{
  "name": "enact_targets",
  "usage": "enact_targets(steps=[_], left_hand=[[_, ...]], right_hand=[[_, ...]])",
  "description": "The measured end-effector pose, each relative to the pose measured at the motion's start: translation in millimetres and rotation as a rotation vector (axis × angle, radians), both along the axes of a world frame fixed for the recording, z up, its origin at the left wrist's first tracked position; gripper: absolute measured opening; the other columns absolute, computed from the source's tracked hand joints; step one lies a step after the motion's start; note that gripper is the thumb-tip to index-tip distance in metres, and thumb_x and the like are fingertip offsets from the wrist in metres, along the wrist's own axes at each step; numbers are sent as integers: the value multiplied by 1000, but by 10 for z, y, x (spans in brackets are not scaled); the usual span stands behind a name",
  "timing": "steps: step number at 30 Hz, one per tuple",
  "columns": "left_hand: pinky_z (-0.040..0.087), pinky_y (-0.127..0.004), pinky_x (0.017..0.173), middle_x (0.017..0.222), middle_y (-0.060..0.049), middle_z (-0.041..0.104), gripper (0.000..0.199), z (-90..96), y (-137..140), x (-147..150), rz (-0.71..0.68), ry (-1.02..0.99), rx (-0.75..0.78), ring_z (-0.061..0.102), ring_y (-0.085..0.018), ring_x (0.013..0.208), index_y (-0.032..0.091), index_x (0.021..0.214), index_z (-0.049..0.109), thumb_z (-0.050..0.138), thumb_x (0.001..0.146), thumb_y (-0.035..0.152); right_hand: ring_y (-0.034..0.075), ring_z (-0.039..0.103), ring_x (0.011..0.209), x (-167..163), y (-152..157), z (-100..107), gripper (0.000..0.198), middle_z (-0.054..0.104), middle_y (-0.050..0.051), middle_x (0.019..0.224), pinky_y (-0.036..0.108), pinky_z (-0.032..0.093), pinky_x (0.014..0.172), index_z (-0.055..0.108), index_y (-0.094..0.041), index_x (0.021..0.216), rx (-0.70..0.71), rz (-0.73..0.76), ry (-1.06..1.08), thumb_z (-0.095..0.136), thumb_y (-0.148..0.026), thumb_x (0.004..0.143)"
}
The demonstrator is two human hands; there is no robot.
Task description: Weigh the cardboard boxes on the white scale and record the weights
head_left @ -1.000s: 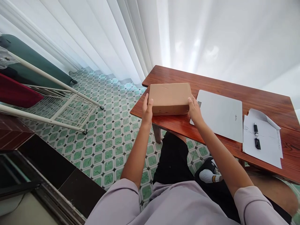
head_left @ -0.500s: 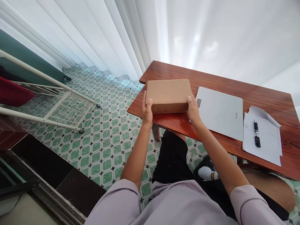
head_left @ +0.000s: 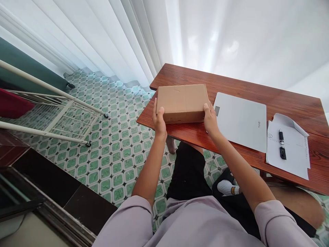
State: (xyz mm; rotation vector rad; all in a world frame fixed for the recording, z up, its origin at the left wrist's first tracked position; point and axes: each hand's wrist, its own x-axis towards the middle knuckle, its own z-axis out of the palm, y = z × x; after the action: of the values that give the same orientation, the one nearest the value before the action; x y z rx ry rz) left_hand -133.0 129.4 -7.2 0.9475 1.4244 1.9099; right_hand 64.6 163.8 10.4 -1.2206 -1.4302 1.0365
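A closed brown cardboard box (head_left: 183,99) is at the left end of the reddish wooden table (head_left: 180,132). My left hand (head_left: 159,120) grips its left side, thumb at the near top edge and fingers along the side. On the opposite side my right hand (head_left: 210,119) holds the box the same way, thumb on the near right corner. Whether the box rests fully on the wood or is slightly raised, I cannot tell. Just right of my right hand lies a flat white scale (head_left: 240,120) with a small grey display.
Papers (head_left: 291,168) with a black pen (head_left: 282,145) on them lie right of the scale. A white wheeled rack (head_left: 59,116) stands on the tiled floor (head_left: 115,137) to the left. White curtains (head_left: 205,41) hang behind the table.
The view has shifted slightly, so the table and floor items sit a little differently in it. Both hands keep their hold on the box, which shows no clear movement on the table.
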Motion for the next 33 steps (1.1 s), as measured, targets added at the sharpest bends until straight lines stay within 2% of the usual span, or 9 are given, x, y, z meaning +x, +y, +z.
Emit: enact_targets(steps=[9, 16, 22, 27, 30, 33], left_hand=[[35, -31, 123, 157, 1, 46, 55, 0, 46, 11, 27, 35, 18, 39, -19, 148, 28, 142, 55, 55, 89, 42], [35, -33, 124, 156, 1, 48, 56, 248, 49, 119, 6, 102, 46, 38, -22, 149, 29, 143, 54, 53, 93, 54], [35, -33, 124, 156, 4, 47, 54, 452, 57, 343, -60, 116, 100, 35, -22, 151, 31, 143, 54, 53, 94, 54], [37, -33, 123, 155, 3, 48, 54, 548, 80, 605, -116, 87, 122, 38, -22, 149, 29, 143, 54, 57, 93, 48], [37, -33, 123, 154, 2, 49, 54, 595, 102, 787, -147, 102, 112, 40, -22, 147, 29, 143, 54, 56, 94, 51], [37, -32, 123, 155, 3, 48, 53, 620, 124, 976, -188, 110, 116, 40, -21, 148, 30, 143, 55, 55, 95, 52]], right_hand=[[18, 33, 148, 6, -31, 15, 57, 36, 1, 158, 40, 25, 128, 45, -23, 150, -54, -12, 72, 35, -50, 101], [19, 34, 147, 123, -43, 135, 59, 36, 0, 158, 43, 27, 127, 42, -26, 151, 5, -11, 93, 33, -56, 101], [19, 32, 148, 356, -92, 294, 61, 38, 1, 157, 41, 30, 126, 41, -26, 153, 70, -32, 43, 28, -61, 104], [20, 34, 147, 629, -161, 392, 60, 38, 2, 156, 41, 33, 124, 37, -29, 156, 87, -78, 23, 25, -60, 106], [22, 34, 147, 804, -195, 418, 62, 39, 2, 156, 43, 32, 125, 38, -30, 155, 87, -118, 26, 25, -63, 105], [23, 35, 147, 990, -239, 433, 59, 40, 3, 155, 42, 32, 125, 41, -28, 154, 94, -158, 60, 29, -59, 105]])
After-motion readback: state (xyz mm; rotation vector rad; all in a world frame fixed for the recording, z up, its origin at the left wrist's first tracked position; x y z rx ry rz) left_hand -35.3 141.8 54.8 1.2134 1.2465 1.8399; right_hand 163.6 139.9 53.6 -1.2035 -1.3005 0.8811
